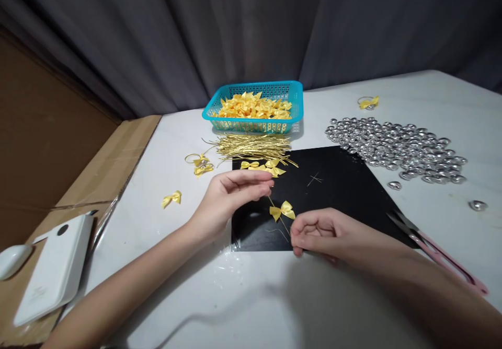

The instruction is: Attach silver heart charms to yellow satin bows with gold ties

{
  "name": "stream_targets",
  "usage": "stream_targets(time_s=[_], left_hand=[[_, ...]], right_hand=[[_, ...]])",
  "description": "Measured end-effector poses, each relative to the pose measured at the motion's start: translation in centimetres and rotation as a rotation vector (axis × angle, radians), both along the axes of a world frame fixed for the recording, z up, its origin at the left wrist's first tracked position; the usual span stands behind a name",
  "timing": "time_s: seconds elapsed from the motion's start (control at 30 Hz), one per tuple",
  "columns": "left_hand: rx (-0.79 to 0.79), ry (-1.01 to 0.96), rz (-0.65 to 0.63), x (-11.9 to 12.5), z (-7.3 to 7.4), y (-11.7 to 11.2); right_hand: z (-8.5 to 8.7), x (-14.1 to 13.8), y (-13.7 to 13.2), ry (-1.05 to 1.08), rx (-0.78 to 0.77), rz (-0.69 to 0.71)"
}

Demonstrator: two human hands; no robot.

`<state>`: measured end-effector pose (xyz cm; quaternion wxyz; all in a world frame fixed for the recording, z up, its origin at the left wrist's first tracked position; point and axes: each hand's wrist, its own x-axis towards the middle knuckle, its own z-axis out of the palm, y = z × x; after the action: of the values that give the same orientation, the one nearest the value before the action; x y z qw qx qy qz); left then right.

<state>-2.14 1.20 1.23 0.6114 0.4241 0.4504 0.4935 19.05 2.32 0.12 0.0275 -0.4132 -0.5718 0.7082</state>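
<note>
A yellow ribbon bow (282, 211) hangs on a thin gold twist tie (271, 200) stretched between my two hands above a black mat. My left hand (239, 192) is closed in a pinch on the tie's upper end. Closed fingers of my right hand (317, 231) are at its lower end, close to the bow; the fingertips are partly hidden. Several more yellow bows (275, 169) lie on the mat just beyond my left hand. Behind them is a pile of gold twist ties (253, 146).
A blue basket (297, 101) of yellow bows stands at the back. Silver heart-shaped beads (396, 142) spread at right, near pink-handled scissors (443, 257) on the black mat's (337, 182) edge. Finished-looking bow loops (202, 163) and a single bow (171, 198) lie left, beside a white power bank (57, 270).
</note>
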Motion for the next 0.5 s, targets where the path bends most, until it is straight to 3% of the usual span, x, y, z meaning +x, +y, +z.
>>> stream_targets(time_s=[0.2,0.37,0.5], left_hand=[[0.053,0.077,0.052,0.2,-0.1,-0.2],[0.032,0.081,0.013,0.5,0.1,-0.4],[0.005,0.050,-0.043,0.6,0.1,-0.6]], right_hand=[[0.2,-0.1,0.0,-0.014,-0.029,0.037],[0.1,0.4,0.2,-0.068,0.013,0.100],[0.3,1.0,0.6,-0.098,0.140,-0.050]])
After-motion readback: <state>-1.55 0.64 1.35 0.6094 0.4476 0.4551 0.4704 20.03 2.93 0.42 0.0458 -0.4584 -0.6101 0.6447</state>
